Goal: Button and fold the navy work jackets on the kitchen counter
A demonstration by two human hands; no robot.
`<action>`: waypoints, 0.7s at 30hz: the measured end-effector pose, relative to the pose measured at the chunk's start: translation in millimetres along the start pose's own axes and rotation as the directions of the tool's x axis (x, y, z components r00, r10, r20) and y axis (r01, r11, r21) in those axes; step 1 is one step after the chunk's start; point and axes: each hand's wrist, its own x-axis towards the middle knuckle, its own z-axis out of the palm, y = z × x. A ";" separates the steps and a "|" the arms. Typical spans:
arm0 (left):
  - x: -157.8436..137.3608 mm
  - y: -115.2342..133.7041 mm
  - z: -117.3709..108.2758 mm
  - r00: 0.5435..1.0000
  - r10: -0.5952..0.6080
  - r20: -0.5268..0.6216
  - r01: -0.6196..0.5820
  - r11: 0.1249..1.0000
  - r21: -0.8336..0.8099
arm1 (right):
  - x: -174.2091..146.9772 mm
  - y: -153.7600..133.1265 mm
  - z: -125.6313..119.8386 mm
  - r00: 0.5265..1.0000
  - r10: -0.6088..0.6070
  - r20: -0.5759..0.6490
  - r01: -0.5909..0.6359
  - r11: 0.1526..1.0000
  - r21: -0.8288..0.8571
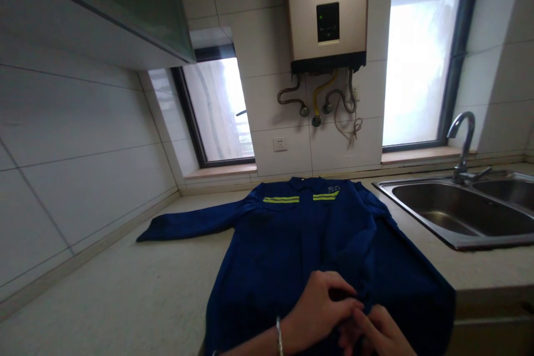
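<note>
A dark blue work jacket [271,256] with yellow-green chest stripes lies spread on the counter, collar toward the wall. One sleeve stretches out to the left; the other is folded down over the front on the right. My left hand [319,306], with a bracelet at the wrist, is closed with thumb and fingers pinching at the lower end of that folded sleeve. Close beside it, almost touching, my right hand [381,334] is also closed on the same sleeve end, partly cut off by the bottom edge. The cloth between the fingertips is mostly hidden.
A steel double sink [417,222] with a curved faucet [465,133] is set into the counter [125,283] on the right. A water heater [327,5] with pipes hangs on the tiled wall. A cabinet [125,5] overhangs the upper left.
</note>
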 end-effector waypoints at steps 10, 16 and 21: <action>6.9 -24.1 4.7 0.975 -0.197 -0.104 0.164 0.951 -0.263 | -1.4 -16.2 9.1 0.978 -0.182 0.100 0.204 0.930 -0.305; 4.8 -33.3 15.1 0.934 -0.350 -0.074 0.273 0.832 -0.482 | -5.0 0.3 -0.1 0.969 -0.248 -0.021 0.240 0.952 -0.188; 4.8 -23.9 3.6 0.964 -0.247 -0.098 0.193 0.904 -0.381 | -4.2 1.9 1.6 0.987 -0.152 -0.050 0.159 0.972 0.172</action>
